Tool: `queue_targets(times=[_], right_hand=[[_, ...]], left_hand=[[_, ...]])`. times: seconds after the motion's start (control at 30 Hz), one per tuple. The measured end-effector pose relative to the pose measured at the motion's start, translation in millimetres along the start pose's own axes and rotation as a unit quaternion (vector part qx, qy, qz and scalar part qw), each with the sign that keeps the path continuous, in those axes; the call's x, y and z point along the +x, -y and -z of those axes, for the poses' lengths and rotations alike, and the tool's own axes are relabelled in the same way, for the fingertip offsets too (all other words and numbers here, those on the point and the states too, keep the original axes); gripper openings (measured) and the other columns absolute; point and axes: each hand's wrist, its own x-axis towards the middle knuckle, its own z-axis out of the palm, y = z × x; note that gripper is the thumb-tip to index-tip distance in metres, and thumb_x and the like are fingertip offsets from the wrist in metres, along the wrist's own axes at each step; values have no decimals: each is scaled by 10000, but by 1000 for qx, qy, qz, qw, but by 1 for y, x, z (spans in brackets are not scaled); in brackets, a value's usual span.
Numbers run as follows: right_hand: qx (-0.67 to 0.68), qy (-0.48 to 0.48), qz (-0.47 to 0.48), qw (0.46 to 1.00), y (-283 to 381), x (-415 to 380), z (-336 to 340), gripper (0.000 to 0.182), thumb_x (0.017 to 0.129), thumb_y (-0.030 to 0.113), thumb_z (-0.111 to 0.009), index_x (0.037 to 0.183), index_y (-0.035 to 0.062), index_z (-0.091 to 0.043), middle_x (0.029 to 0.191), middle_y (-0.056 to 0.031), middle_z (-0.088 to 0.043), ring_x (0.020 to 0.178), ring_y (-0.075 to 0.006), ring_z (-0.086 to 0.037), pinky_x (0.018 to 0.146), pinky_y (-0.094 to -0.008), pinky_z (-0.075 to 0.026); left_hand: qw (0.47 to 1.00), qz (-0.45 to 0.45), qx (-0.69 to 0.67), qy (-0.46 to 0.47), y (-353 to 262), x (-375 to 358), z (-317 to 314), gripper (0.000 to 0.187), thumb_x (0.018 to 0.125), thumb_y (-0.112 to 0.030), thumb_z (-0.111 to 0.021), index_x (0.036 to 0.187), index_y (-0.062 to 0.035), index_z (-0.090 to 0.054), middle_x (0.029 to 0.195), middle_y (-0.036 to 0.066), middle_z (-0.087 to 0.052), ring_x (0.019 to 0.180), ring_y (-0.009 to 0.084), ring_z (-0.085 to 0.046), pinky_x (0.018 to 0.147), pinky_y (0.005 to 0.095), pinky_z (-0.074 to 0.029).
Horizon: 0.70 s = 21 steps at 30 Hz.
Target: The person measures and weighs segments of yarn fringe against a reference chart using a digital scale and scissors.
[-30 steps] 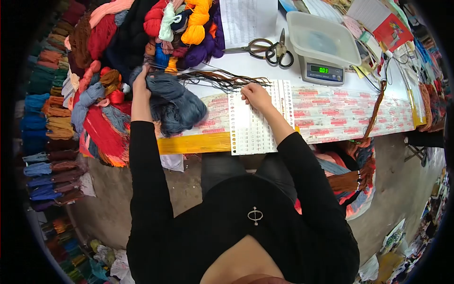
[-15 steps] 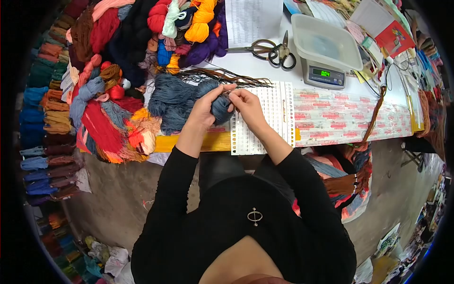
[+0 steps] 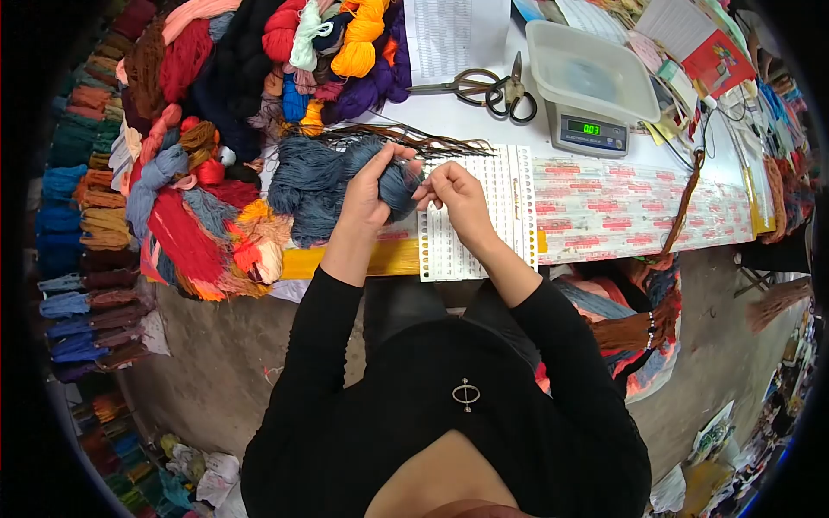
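Note:
A slate-blue skein of yarn (image 3: 311,186) lies bunched at the table's front edge. My left hand (image 3: 370,188) is wrapped round its right end, thumb and fingers curled over the strands. Just right of that, my right hand (image 3: 455,194) is closed in a pinch close to the skein's side; whatever its fingertips hold is too fine to make out. Beneath my right hand rests a white card with rows of small holes or marks (image 3: 509,220). Dark brown strands (image 3: 406,134) stretch along the table behind the skein.
Two pairs of scissors (image 3: 509,97) lie behind the card. A digital scale (image 3: 589,134) carrying a clear plastic tub (image 3: 591,73) stands at the back right. Piled colourful skeins (image 3: 194,224) cover the left side. A printed sheet (image 3: 458,39) lies at the back.
My right hand has moved slightly right and down, away from my left hand. My left hand still grips the skein. The scale reading went from 0.04 to 0.03.

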Motion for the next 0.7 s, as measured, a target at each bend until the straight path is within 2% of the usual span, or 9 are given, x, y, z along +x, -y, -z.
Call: queue_targets(times=[0.1, 0.23, 0.3, 0.37, 0.4, 0.47, 0.57, 0.6, 0.7], right_hand=[[-142, -48, 151, 977, 9, 0, 4, 154, 912, 144, -497, 917, 2, -554, 1003, -103, -604, 900, -119, -554, 777, -242, -421], [237, -64, 179, 953, 73, -15, 74, 133, 890, 129, -488, 868, 15, -552, 1033, -128, -593, 1033, -219, -526, 973, -397, -380], [241, -128, 232, 933, 107, -35, 145, 73, 871, 59, -497, 802, 38, -512, 774, -57, -530, 761, -155, -515, 747, -276, -442], [141, -244, 285, 916, 140, -66, 224, 128, 888, 100, -497, 768, 60, -482, 702, -3, -452, 601, -99, -389, 543, -220, -332], [167, -434, 307, 830, 161, -83, 245, 150, 893, 124, -495, 757, 71, -463, 646, 15, -396, 568, -85, -355, 504, -214, -303], [-19, -498, 389, 775, 187, -100, 231, 179, 919, 173, -468, 782, 61, -496, 615, 30, -408, 559, -71, -354, 502, -210, -297], [-265, -396, 257, 841, 150, -60, 171, 135, 899, 167, -520, 838, 62, -580, 685, 21, -507, 610, -70, -435, 593, -234, -371], [-282, -309, 219, 882, 129, -41, 139, 137, 892, 182, -540, 919, 54, -583, 733, -6, -562, 668, -90, -515, 627, -241, -404], [-326, -161, 85, 928, 52, 6, 93, 164, 868, 130, -553, 992, 32, -509, 716, -74, -625, 618, -125, -595, 576, -248, -436]], left_hand=[[1000, -6, 7, 22, -5, 4, 14, 168, 906, -197, -539, 887, -35, -579, 703, 22, -543, 540, 78, -486, 580, 240, -460], [999, 28, 4, 22, -56, -5, 45, 155, 888, -157, -540, 772, -55, -552, 544, -39, -401, 397, 46, -303, 477, 199, -361], [996, -56, -69, 33, -100, -5, 95, 137, 889, -141, -522, 790, -49, -542, 509, -47, -336, 383, 44, -302, 454, 199, -346], [966, -143, -188, 105, -137, -17, 135, 94, 895, -135, -502, 892, -45, -527, 530, -37, -322, 379, 42, -321, 452, 204, -344], [943, -194, -232, 141, -150, -35, 133, 100, 898, -132, -493, 948, -47, -512, 560, -27, -335, 376, 40, -328, 458, 209, -345], [901, -213, -293, 238, -148, -64, 95, 352, 872, -98, -534, 1210, -19, -475, 657, 4, -392, 369, 62, -353, 505, 215, -376], [933, -155, -233, 226, -106, -51, 67, 382, 875, -209, -548, 1227, -80, -473, 745, -5, -427, 603, 62, -468, 639, 228, -414], [977, -127, -47, 164, -90, -39, 56, 355, 846, -219, -582, 1164, -67, -539, 827, 10, -491, 733, 85, -497, 663, 224, -433], [995, 55, 78, 40, -35, -11, 14, 365, 857, -242, -600, 1140, -18, -549, 944, 91, -589, 698, 130, -566, 603, 227, -474]])
